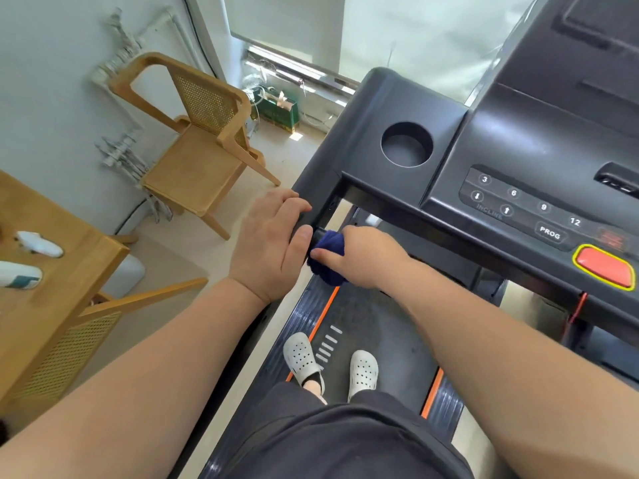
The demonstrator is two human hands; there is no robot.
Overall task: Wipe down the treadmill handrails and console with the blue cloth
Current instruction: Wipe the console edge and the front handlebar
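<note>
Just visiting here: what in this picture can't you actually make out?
1. Head view, handrail: mostly covered by the left grip and the blue cloth bunched in the right grip.
2. Console: cut off by the top and right edges.
3. Red readout beside PROG: too blurred to read.
4. White object on the wooden table: cut by the left edge, unidentifiable.

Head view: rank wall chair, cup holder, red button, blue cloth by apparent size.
1. Chair by the wall
2. Cup holder and red button: about alike, unranked
3. Blue cloth, partly hidden in the right hand
</note>
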